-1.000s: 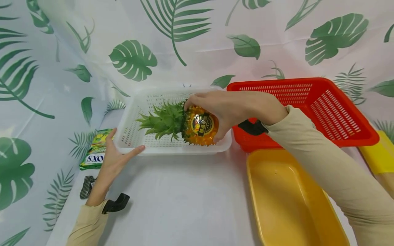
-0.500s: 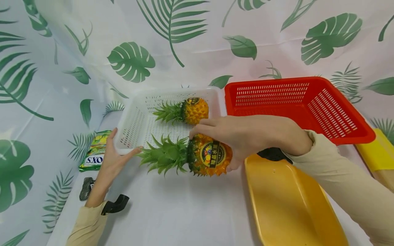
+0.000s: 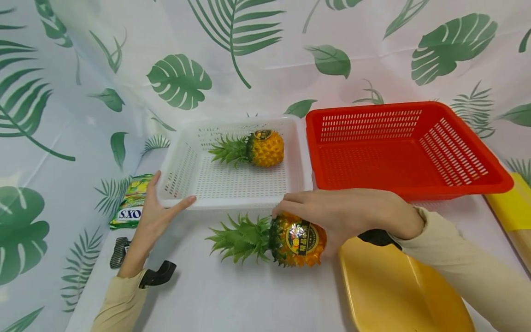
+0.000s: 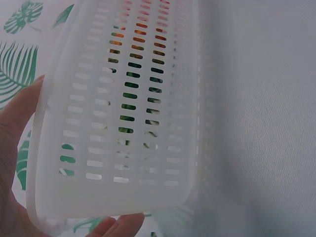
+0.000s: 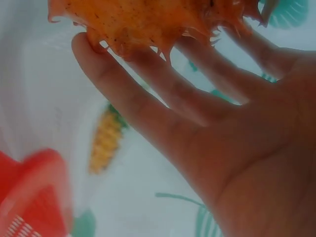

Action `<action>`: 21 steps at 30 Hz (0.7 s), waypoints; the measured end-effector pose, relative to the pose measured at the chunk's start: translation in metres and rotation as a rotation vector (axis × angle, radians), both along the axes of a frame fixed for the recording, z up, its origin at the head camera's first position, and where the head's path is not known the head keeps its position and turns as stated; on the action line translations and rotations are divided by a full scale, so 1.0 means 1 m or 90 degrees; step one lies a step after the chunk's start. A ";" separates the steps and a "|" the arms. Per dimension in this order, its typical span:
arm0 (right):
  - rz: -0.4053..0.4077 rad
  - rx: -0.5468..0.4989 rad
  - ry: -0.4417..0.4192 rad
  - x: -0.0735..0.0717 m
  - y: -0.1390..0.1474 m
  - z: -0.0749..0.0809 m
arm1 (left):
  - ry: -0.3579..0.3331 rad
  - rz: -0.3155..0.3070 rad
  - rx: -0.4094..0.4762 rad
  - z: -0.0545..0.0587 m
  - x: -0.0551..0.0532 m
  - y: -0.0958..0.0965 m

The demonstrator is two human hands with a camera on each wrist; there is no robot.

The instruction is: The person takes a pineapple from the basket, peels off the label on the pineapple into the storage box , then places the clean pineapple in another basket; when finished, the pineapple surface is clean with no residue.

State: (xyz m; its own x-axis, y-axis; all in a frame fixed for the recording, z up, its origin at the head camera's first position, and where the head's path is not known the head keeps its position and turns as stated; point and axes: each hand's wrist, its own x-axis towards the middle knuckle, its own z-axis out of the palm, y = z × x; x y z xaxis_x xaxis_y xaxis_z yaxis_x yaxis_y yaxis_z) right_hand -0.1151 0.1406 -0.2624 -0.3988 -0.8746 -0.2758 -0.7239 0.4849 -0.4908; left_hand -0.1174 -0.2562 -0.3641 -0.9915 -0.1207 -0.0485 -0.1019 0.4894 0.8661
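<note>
The right hand (image 3: 348, 214) covers the far side and base end of the pineapple (image 3: 286, 251), so much of its orange body is hidden from the head view. In the right wrist view the fruit is cut off at the top, and the fingers (image 5: 123, 94) partly vanish behind its ragged edge. The grip is curled in to the fruit's width and has hold of it; the crown (image 3: 242, 240) points left, away from the palm. The fruit is just in front of the white basket (image 3: 240, 202); whether it touches the bench (image 3: 232, 299) is hard to tell.

The left hand (image 3: 155, 221) is spread wide at the basket's near left corner, touching it. Through the slots, the left wrist view gives only scraps of orange and green. A second pineapple (image 3: 267, 150) lies on its side inside, blurred in the right wrist view. The red basket (image 3: 365, 166) stands beside the white one. The yellow tub (image 3: 386, 286) runs out of frame, partly under the right sleeve (image 3: 464, 267). The left hand partly hides a green packet (image 3: 133, 198).
</note>
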 end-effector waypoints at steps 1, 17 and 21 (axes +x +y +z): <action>0.001 0.003 -0.002 0.000 0.000 -0.003 | 0.000 0.002 -0.004 0.000 0.000 0.000; 0.007 0.015 0.021 -0.002 -0.003 -0.039 | 0.000 -0.001 -0.006 0.000 -0.001 0.001; 0.001 0.004 0.014 -0.002 -0.002 -0.043 | -0.004 0.004 -0.005 0.000 0.000 0.001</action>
State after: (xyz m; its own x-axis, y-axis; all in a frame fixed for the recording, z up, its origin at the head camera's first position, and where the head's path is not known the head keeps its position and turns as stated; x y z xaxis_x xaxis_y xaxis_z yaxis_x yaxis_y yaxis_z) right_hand -0.1171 0.1383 -0.3056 -0.4039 -0.8734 -0.2722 -0.7349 0.4869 -0.4720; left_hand -0.1177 -0.2556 -0.3640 -0.9905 -0.1266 -0.0530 -0.1095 0.4961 0.8613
